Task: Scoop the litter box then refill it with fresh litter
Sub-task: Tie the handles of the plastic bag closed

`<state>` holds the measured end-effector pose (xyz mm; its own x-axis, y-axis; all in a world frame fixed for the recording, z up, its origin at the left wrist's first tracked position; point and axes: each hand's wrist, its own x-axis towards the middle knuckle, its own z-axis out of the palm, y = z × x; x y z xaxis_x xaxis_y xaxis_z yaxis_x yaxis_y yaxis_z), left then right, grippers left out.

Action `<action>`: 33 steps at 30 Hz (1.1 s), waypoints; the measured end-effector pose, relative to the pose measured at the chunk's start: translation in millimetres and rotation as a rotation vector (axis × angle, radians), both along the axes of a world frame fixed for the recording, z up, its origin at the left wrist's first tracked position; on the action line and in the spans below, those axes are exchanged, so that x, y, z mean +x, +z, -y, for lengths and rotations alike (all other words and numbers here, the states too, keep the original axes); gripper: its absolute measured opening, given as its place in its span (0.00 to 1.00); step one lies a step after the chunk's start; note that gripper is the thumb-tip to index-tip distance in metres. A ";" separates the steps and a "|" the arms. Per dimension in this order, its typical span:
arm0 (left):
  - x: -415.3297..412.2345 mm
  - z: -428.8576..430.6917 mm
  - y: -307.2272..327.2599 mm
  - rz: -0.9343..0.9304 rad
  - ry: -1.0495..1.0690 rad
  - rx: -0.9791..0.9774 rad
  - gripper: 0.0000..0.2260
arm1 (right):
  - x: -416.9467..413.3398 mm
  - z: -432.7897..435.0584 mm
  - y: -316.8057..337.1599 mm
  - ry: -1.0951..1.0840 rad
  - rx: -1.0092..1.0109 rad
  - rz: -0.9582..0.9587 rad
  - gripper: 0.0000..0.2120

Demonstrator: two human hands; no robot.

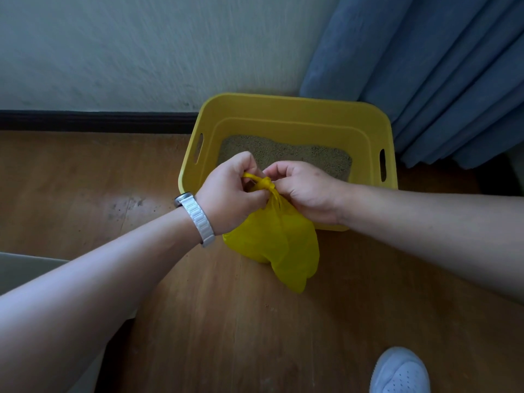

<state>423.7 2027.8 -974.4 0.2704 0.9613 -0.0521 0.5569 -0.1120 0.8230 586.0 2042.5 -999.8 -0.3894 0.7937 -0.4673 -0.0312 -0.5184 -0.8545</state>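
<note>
Pinching the knot (266, 182) atop the bag (272, 245) with left hand (229, 191) and right hand (303, 188), fingers curled, just in front of the box (283, 103).

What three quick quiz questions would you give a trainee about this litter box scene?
1. True or false: the litter box is empty.
2. What do the left hand and the right hand pinch? A) a scoop B) the yellow bag at its knot C) a broom
3. Which wrist wears the watch?
Key: 1 false, litter lies inside; 2 B; 3 left.
</note>
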 end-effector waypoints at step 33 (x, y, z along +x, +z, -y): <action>-2.2 -6.3 5.1 0.036 -0.112 -0.078 0.16 | 20.7 -1.5 24.4 0.267 -0.298 -0.051 0.10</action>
<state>421.5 2034.1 -969.3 0.3785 0.9186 -0.1139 0.5145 -0.1064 0.8508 606.8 2044.0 -975.3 -0.5922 0.4940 -0.6367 0.1003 -0.7388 -0.6664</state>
